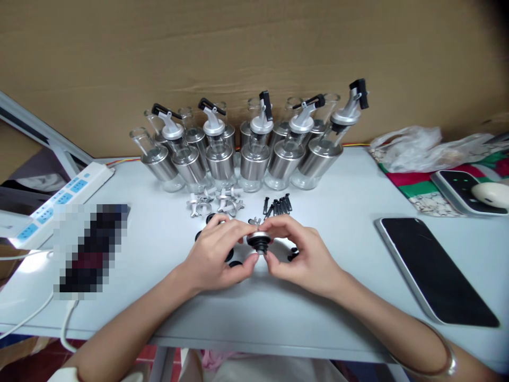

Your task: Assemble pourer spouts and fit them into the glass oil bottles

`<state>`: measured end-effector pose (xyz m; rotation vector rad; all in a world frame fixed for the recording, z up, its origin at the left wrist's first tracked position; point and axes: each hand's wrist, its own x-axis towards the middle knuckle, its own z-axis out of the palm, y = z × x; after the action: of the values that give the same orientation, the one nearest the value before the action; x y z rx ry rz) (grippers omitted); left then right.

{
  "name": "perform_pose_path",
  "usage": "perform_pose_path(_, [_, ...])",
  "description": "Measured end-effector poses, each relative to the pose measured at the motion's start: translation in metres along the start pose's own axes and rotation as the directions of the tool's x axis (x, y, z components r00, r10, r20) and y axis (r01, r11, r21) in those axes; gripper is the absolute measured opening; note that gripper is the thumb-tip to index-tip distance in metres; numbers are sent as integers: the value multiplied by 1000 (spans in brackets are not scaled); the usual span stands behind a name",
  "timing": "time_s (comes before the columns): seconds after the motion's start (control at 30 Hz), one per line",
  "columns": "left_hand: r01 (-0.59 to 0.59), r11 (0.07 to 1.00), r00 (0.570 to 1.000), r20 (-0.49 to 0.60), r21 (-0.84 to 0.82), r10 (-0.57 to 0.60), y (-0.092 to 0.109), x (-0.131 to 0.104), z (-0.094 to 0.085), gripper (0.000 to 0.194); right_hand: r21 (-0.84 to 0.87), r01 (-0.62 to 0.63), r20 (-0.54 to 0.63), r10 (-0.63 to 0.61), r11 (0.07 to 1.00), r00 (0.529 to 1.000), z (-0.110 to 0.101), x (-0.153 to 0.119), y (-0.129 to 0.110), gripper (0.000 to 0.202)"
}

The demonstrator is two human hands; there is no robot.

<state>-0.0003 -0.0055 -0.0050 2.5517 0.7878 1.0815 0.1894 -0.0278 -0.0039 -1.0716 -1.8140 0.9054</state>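
Note:
Between the fingertips of both hands is a bottle pourer spout (pixel 259 241), its silver top upward and its ribbed black stopper downward. My left hand (pixel 218 252) pinches it from the left, and my right hand (pixel 304 254) grips it from the right. Several black round stoppers (pixel 235 264) lie around and partly under my left hand. Just beyond the hands sit a pile of silver spout pieces (pixel 217 201) and a cluster of small black levers (pixel 278 206). A few small black parts (pixel 293 253) are partly hidden by my right hand.
Glass bottles with steel sleeves (pixel 220 164) stand in rows at the back, several topped with pourers. A power strip (pixel 63 199) and a blurred phone (pixel 95 246) lie left. At right are a large phone (pixel 435 270), a white device (pixel 469 191) and a plastic bag (pixel 425 148).

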Motion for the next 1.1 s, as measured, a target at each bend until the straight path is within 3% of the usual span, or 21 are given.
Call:
perform_pose_path(0.17, [-46, 999, 999, 3, -5, 46, -1, 1, 1, 30, 7, -38, -34, 39, 999, 999, 0, -4, 2, 29])
perform_pose_path(0.53, [11, 996, 996, 86, 83, -18, -3, 2, -1, 32, 25, -10, 30, 9, 1000, 999, -8, 1, 7, 13])
perform_pose_path(0.8, [-2, 990, 997, 83, 138, -9, -3, 1, 1, 28, -41, 43, 240, -32, 998, 970, -21, 8, 0, 23])
perform_pose_path(0.97, [23, 994, 993, 113, 109, -35, -2, -1, 3, 29, -111, -19, 103, 30, 994, 994, -19, 6, -1, 23])
perform_pose_path(1.1, [40, 994, 996, 74, 103, -47, -2, 0, 1, 24, -360, 43, 10, -42, 932, 999, -19, 10, 6, 16])
